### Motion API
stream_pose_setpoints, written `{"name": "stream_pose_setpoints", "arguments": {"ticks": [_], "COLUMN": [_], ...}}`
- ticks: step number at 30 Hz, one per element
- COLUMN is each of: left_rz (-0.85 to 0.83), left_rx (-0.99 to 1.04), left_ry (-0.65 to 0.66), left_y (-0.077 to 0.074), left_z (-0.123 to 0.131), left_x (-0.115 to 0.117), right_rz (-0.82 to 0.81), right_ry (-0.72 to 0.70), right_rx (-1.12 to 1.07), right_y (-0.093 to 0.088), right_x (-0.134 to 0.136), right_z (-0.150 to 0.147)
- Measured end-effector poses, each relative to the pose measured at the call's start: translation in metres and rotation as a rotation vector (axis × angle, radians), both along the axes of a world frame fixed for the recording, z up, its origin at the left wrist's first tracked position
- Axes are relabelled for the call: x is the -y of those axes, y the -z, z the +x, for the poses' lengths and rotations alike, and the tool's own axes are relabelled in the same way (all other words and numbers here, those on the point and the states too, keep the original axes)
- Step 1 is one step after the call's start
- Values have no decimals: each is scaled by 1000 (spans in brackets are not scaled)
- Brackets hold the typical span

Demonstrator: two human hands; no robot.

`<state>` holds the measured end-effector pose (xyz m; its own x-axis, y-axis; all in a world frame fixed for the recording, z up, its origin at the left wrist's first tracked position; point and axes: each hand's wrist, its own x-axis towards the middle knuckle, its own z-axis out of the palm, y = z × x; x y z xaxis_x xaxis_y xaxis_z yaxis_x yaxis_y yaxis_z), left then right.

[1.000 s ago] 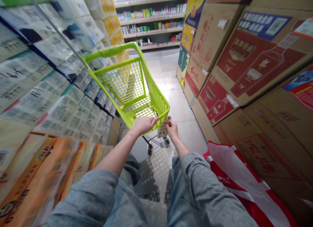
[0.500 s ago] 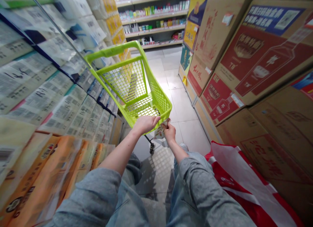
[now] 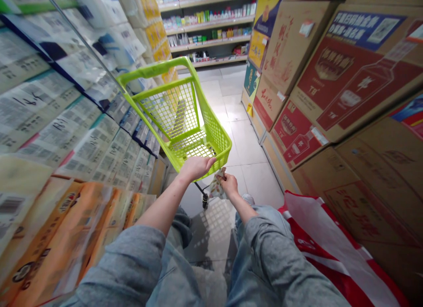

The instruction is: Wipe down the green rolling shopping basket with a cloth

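Note:
A lime-green plastic shopping basket (image 3: 216,132) with lattice walls and a raised handle stands in front of me, with a small black wheel (image 3: 205,197) under its near end. My left hand (image 3: 197,167) is closed around the near rim of the basket. Just right of it and a little lower, my right hand (image 3: 230,184) pinches a crumpled patterned cloth (image 3: 216,186), which hangs below the rim at the basket's outer near side. Inside the basket only the bare lattice floor shows.
Stacked paper packs (image 3: 99,144) line the left, with orange packs (image 3: 82,227) nearer me. Cardboard cartons (image 3: 360,73) are piled along the right, a red and white bag (image 3: 330,241) below them. Stocked shelves (image 3: 211,29) stand beyond the tiled aisle (image 3: 243,141).
My right hand has moved slightly down, away from the basket rim, and the cloth hangs lower with it. My left hand has stayed on the rim.

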<state>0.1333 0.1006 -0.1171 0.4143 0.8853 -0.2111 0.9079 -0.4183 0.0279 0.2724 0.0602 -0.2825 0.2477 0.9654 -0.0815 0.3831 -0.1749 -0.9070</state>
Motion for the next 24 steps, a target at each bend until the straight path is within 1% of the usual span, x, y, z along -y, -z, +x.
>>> {"name": "stream_pose_setpoints", "arguments": {"ticks": [3, 5, 7, 9, 11, 13, 16, 21, 24], "left_rz": [-6, -11, -9, 2, 16, 22, 17, 18, 15], "left_rx": [-1, -10, -17, -22, -26, -32, -37, -39, -33], "left_ry": [-12, -16, -13, -2, 8, 11, 4, 10, 6], "left_y": [0, 0, 0, 0, 1, 1, 1, 1, 1], "left_z": [1, 1, 1, 1, 2, 2, 2, 2, 1], "left_x": [0, -1, -1, -2, -2, -2, -2, -2, -2], "right_rz": [28, 88, 132, 104, 42, 22, 46, 58, 73], "right_ry": [130, 171, 137, 83, 71, 92, 87, -2, -25], "right_rx": [44, 60, 62, 54, 38, 5, -85, -287, -305], "right_y": [-4, -10, -14, -14, -10, -4, 4, 15, 16], "right_x": [0, -1, 0, 1, 1, 0, -6, -16, -17], "right_z": [2, 2, -1, -6, -11, -15, -17, -17, -12]}}
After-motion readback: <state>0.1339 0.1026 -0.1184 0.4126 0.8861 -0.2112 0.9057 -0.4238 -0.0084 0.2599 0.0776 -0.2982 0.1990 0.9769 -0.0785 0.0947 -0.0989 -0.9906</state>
